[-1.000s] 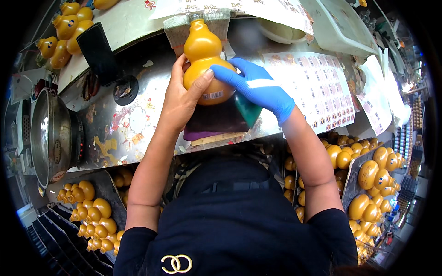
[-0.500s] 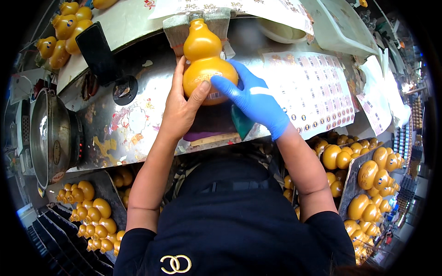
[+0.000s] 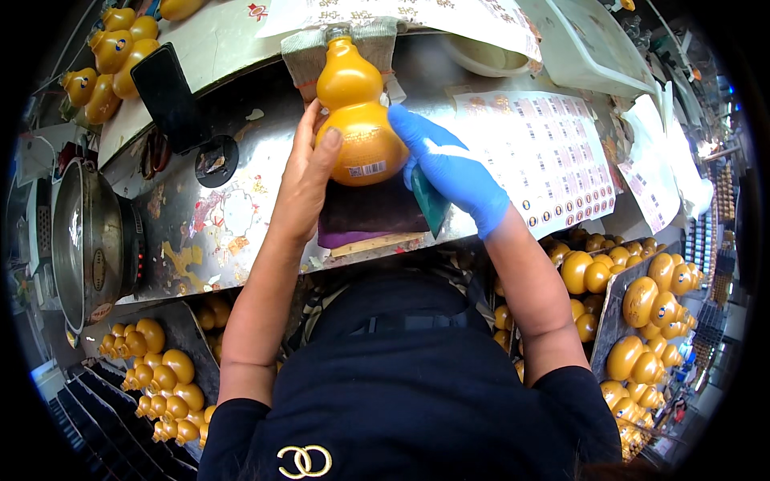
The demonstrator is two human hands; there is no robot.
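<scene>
A glossy amber gourd-shaped bottle (image 3: 353,120) lies in front of me, neck pointing away, its neck end on a grey cloth-covered rest (image 3: 303,62). A small barcode label shows on its wide lower bulb. My bare left hand (image 3: 309,172) grips the bottle's left side, thumb on top. On the other side, my right hand (image 3: 453,172), in a blue glove, has its thumb near the lower bulb. Its curled fingers hold a flat green piece (image 3: 431,207) with a pointed corner, perhaps a scraper. Beneath the bottle is a dark cloth pad (image 3: 373,212).
Sheets of printed labels (image 3: 537,152) lie to the right on the metal worktop (image 3: 208,252). A phone (image 3: 167,96) on a stand and a metal pan (image 3: 80,240) are at left. A pale bowl (image 3: 489,58) sits behind. Racks of similar bottles (image 3: 164,377) flank me below.
My left thumb has shifted up and left, uncovering the label. My right thumb has moved away from the bottle's front to its right side, and more of the green piece shows.
</scene>
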